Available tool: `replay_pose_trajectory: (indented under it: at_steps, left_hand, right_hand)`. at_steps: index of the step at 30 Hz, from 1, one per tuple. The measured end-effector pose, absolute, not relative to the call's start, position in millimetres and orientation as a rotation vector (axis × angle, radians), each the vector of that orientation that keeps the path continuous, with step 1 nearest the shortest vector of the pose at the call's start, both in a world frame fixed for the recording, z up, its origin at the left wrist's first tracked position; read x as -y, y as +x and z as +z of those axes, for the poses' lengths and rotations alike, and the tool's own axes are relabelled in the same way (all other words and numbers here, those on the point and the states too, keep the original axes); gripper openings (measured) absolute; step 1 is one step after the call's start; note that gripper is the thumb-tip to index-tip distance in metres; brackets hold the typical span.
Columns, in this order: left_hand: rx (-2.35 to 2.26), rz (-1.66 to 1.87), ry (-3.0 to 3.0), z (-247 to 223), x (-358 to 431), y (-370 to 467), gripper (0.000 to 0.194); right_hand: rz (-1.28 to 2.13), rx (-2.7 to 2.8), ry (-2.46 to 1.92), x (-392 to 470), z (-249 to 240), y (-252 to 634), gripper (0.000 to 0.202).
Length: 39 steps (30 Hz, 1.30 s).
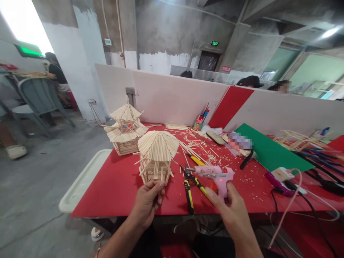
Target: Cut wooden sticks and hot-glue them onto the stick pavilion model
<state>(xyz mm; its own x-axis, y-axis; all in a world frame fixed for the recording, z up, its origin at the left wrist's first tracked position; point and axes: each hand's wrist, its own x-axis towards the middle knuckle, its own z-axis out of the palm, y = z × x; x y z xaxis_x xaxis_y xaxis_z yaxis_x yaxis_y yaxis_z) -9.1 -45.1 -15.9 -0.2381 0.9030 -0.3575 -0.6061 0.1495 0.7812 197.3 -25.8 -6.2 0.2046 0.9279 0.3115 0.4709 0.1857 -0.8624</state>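
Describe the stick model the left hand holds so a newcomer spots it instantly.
On the red table, near its front edge, stands a small stick pavilion that the left hand grips at the base. Unlike the taller two-tier model behind it, it has a single round, flat-domed roof.

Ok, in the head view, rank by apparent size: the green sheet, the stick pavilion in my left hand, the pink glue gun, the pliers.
1. green sheet, the widest.
2. stick pavilion, held by the left hand.
3. and 4. pink glue gun and pliers look alike in length; unranked. The right hand reaches toward them.
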Motion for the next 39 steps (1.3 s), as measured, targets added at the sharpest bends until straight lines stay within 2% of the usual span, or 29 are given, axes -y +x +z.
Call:
replay_pose_trajectory:
  at_steps: [4,13,19,39]
  left_hand:
    - [-1.109,1.459,0.408,-17,46,-11,0.035]
    - [-1.069,1.438,0.368,-21,48,-15,0.037]
    - [-1.04,1.459,0.377,-24,48,-16,0.038]
    - [-1.028,1.48,0.365,-26,44,-20,0.038]
  right_hand:
    - [0.268,1.548,-1.566,27,4,173,0.039]
    - [-0.25,1.762,-1.541,20,-11,149,0.031]
    - [-0.359,1.816,-1.539,17,-12,138,0.024]
    - [-0.517,1.827,-1.441,17,-15,136,0.021]
